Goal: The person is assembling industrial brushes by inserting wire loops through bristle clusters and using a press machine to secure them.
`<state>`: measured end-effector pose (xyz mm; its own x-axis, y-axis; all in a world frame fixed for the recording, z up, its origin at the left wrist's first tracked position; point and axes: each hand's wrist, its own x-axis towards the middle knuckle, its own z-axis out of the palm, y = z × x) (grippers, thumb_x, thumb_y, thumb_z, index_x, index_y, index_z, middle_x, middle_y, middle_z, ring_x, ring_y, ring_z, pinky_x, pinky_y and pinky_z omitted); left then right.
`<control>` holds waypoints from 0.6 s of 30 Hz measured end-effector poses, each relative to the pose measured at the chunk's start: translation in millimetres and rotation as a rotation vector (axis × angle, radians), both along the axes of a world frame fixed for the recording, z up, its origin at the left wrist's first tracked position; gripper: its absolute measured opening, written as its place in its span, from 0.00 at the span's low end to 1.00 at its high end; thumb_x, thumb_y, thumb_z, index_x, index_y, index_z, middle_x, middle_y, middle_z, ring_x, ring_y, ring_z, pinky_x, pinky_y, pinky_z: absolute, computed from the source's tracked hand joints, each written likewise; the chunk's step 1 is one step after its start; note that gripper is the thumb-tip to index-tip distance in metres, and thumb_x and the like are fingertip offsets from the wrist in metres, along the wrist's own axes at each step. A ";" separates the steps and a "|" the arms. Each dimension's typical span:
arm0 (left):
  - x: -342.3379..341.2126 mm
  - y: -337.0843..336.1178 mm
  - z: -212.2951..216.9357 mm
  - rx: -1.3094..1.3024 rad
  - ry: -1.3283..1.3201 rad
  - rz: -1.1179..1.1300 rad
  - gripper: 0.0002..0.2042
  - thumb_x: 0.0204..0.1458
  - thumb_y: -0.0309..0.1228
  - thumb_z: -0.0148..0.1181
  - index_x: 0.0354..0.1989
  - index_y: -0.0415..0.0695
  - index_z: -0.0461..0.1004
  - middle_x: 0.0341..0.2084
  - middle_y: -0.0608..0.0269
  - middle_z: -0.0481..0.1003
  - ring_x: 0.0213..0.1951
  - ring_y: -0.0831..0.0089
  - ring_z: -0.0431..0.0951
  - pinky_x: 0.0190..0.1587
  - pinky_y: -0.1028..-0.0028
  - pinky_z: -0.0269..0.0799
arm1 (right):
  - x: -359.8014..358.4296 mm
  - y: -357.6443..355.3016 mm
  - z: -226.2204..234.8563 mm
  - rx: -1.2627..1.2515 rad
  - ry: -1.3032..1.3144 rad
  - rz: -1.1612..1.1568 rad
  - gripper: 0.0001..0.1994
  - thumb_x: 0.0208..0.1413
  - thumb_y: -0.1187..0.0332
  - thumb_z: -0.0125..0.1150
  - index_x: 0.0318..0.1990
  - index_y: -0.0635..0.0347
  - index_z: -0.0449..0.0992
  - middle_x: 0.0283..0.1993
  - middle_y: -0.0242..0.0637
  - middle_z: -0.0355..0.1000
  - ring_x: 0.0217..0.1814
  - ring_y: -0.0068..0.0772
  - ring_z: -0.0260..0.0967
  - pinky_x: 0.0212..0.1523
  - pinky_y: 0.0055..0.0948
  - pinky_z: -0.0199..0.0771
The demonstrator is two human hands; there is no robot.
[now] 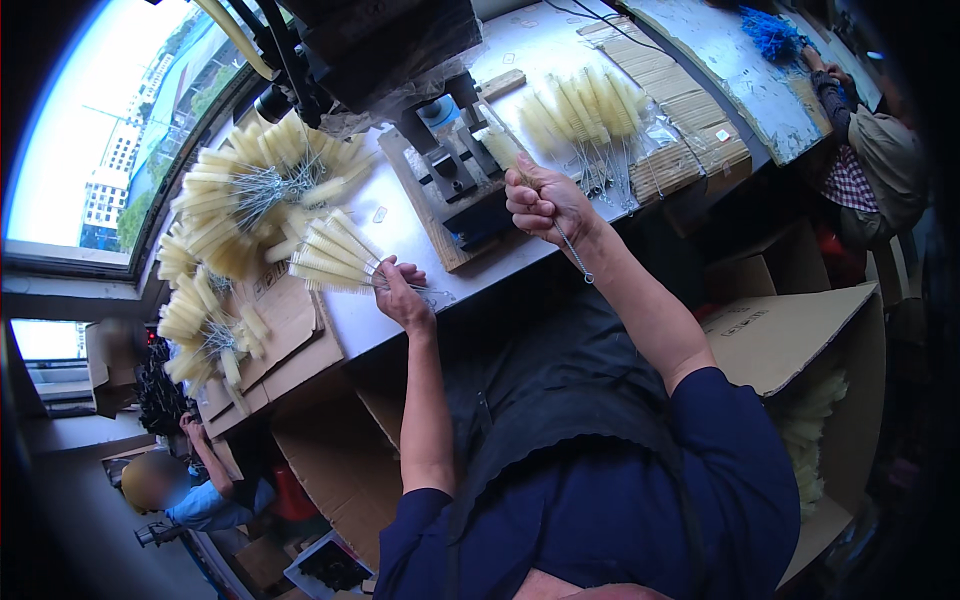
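Note:
My left hand is closed around the wire stems of a fanned bundle of pale yellow bottle brushes, their bristle heads pointing away to the left. In my right hand is a single bottle brush, gripped in a fist. Its twisted wire handle, ending in a small loop, sticks out below the fist toward me. The bristle end reaches to the metal blocks of a small bench machine; whether it touches them I cannot tell.
Large heaps of brushes lie left on the white table, partly on cardboard. More brushes lie right of the machine on plastic beside stacked cardboard. An open carton holds brushes at my right. Two people work nearby.

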<state>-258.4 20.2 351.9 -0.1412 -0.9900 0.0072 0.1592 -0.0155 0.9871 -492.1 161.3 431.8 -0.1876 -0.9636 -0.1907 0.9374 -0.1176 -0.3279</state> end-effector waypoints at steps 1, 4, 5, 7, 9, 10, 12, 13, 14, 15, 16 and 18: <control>0.2 -0.6 0.5 0.017 0.012 0.001 0.13 0.67 0.38 0.47 0.46 0.41 0.71 0.24 0.63 0.74 0.22 0.76 0.74 0.27 0.76 0.71 | -2.5 1.3 1.5 -0.003 0.017 0.009 0.18 0.71 0.54 0.42 0.35 0.58 0.67 0.17 0.24 0.56 0.11 0.12 0.44 0.10 0.15 0.45; 7.0 2.9 5.5 0.045 0.060 -0.038 0.13 0.67 0.38 0.47 0.45 0.41 0.72 0.23 0.64 0.74 0.20 0.78 0.72 0.25 0.79 0.69 | -12.6 2.8 11.0 0.155 0.184 -0.035 0.19 0.70 0.52 0.43 0.34 0.58 0.67 0.17 0.24 0.57 0.10 0.11 0.45 0.09 0.14 0.46; 8.1 5.7 8.5 0.042 0.064 -0.031 0.13 0.67 0.38 0.47 0.45 0.41 0.72 0.23 0.64 0.74 0.20 0.78 0.72 0.25 0.79 0.69 | -16.2 3.2 13.1 0.237 0.263 -0.057 0.20 0.70 0.51 0.44 0.34 0.59 0.67 0.17 0.25 0.58 0.09 0.11 0.46 0.08 0.14 0.47; 9.4 18.4 16.3 0.035 0.071 -0.116 0.14 0.68 0.39 0.46 0.45 0.41 0.73 0.21 0.64 0.73 0.18 0.80 0.69 0.22 0.82 0.64 | -43.0 -3.0 5.9 0.288 0.454 -0.068 0.21 0.68 0.49 0.47 0.38 0.61 0.69 0.20 0.28 0.64 0.10 0.12 0.50 0.09 0.16 0.48; 2.2 33.5 29.8 0.038 0.092 -0.148 0.14 0.69 0.38 0.44 0.46 0.41 0.72 0.20 0.64 0.73 0.15 0.84 0.65 0.19 0.84 0.59 | -68.9 -8.7 7.1 0.564 1.195 -0.208 0.23 0.67 0.49 0.49 0.45 0.65 0.70 0.26 0.33 0.71 0.17 0.19 0.63 0.16 0.19 0.62; -4.5 43.2 40.4 0.077 0.114 -0.184 0.14 0.69 0.38 0.44 0.47 0.41 0.73 0.20 0.64 0.73 0.15 0.84 0.64 0.18 0.84 0.59 | -83.5 -8.2 -3.3 0.718 1.608 -0.479 0.24 0.66 0.49 0.51 0.49 0.66 0.70 0.29 0.34 0.73 0.23 0.23 0.67 0.24 0.20 0.67; -9.9 55.1 51.6 0.112 0.158 -0.224 0.13 0.69 0.36 0.44 0.48 0.42 0.73 0.21 0.63 0.73 0.14 0.84 0.63 0.18 0.83 0.58 | -88.8 -10.7 -8.1 0.771 2.029 -0.914 0.23 0.64 0.53 0.56 0.52 0.67 0.72 0.36 0.40 0.77 0.35 0.32 0.74 0.37 0.27 0.74; -9.1 59.1 52.1 0.112 0.178 -0.239 0.13 0.69 0.36 0.44 0.48 0.42 0.73 0.21 0.63 0.73 0.14 0.84 0.62 0.18 0.84 0.57 | -75.8 -9.0 3.1 0.698 2.034 -1.051 0.21 0.63 0.56 0.58 0.52 0.68 0.73 0.38 0.44 0.79 0.41 0.37 0.77 0.43 0.33 0.75; -12.1 65.2 55.3 0.126 0.190 -0.267 0.13 0.69 0.36 0.44 0.48 0.42 0.72 0.21 0.63 0.74 0.14 0.84 0.62 0.18 0.84 0.57 | -59.9 -7.1 10.7 0.660 2.042 -1.033 0.21 0.63 0.56 0.58 0.52 0.68 0.73 0.38 0.44 0.79 0.41 0.37 0.77 0.43 0.33 0.75; -13.2 71.6 58.4 0.140 0.199 -0.294 0.13 0.69 0.35 0.44 0.48 0.42 0.72 0.21 0.64 0.74 0.14 0.84 0.62 0.17 0.84 0.57 | -40.1 -4.5 16.5 0.565 1.794 -0.812 0.20 0.62 0.57 0.59 0.50 0.67 0.75 0.39 0.45 0.78 0.42 0.36 0.77 0.44 0.32 0.75; -13.8 78.5 58.9 0.143 0.185 -0.305 0.13 0.69 0.36 0.44 0.49 0.43 0.72 0.21 0.64 0.73 0.14 0.85 0.62 0.17 0.84 0.56 | -19.3 0.6 24.2 0.482 1.544 -0.595 0.19 0.62 0.57 0.61 0.48 0.66 0.76 0.40 0.46 0.78 0.44 0.35 0.76 0.45 0.31 0.74; -14.7 95.7 68.6 0.193 0.170 -0.385 0.14 0.68 0.39 0.46 0.48 0.41 0.72 0.21 0.65 0.73 0.15 0.85 0.63 0.19 0.84 0.57 | 26.2 -1.1 28.9 0.355 1.517 -0.284 0.20 0.64 0.57 0.59 0.51 0.66 0.74 0.42 0.35 0.76 0.39 0.21 0.71 0.37 0.21 0.73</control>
<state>-273.1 115.9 420.5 -0.5116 -0.8512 -0.1168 0.2652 -0.2858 0.9209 -465.9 160.2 460.7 -0.5645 -0.8142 0.1354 -0.3114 0.0582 -0.9485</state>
